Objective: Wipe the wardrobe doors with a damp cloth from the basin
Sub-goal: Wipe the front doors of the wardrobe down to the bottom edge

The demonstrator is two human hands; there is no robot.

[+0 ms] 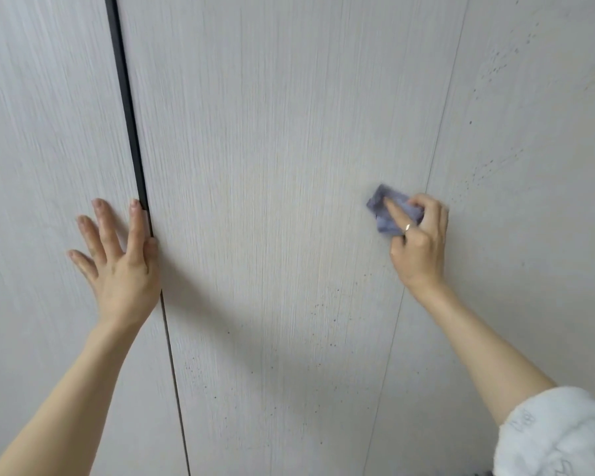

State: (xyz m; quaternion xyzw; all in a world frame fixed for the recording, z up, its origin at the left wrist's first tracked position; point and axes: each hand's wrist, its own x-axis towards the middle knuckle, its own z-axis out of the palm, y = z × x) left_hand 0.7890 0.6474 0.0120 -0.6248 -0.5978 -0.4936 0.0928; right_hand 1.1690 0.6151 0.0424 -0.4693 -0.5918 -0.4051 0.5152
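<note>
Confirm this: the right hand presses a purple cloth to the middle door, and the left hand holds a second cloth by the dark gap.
Wrong on the left hand: the head view shows it empty, fingers spread flat beside the dark gap. The right hand does press the purple cloth to the middle door.

Right hand (pixel 418 250) with bunched cloth (pixel 387 211) against pale wardrobe door (pixel 272 149)

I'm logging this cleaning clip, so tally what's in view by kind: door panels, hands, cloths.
Door panels: 3 (left door, middle door, right door)
Hands: 2 (left hand, right hand)
Cloths: 1 (purple cloth)
Total: 6
</note>
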